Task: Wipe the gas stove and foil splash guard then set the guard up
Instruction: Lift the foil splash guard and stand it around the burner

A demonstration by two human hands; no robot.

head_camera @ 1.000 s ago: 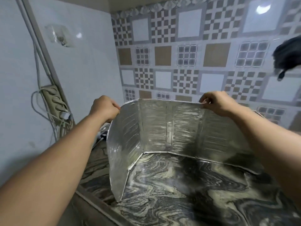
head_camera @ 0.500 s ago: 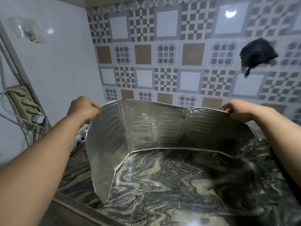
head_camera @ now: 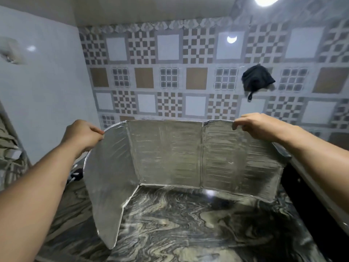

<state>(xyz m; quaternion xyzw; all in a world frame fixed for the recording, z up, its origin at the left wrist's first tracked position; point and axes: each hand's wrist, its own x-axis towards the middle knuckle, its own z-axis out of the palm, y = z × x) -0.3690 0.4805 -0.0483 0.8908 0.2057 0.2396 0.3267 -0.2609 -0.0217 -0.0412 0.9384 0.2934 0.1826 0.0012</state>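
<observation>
Foil makes up the splash guard (head_camera: 170,157), which stands on the marbled counter (head_camera: 179,224) in front of the patterned tile wall (head_camera: 170,72), its middle panel near the centre of the head view. The left hand (head_camera: 83,135), at nine o'clock, pinches the top corner of the left wing between thumb and curled fingers. The right hand (head_camera: 255,125), at two o'clock, grips the top edge of the right wing with its fingers hooked over the rim.

Compared with half a second ago, the right wing has opened wider and the hands are farther apart, so the guard looks nearly spread out. That suggests the setting-up step is well under way. No stove is in view. A dark cloth (head_camera: 256,78) hangs on the wall at one o'clock. No brand, label or writing can be read anywhere.
</observation>
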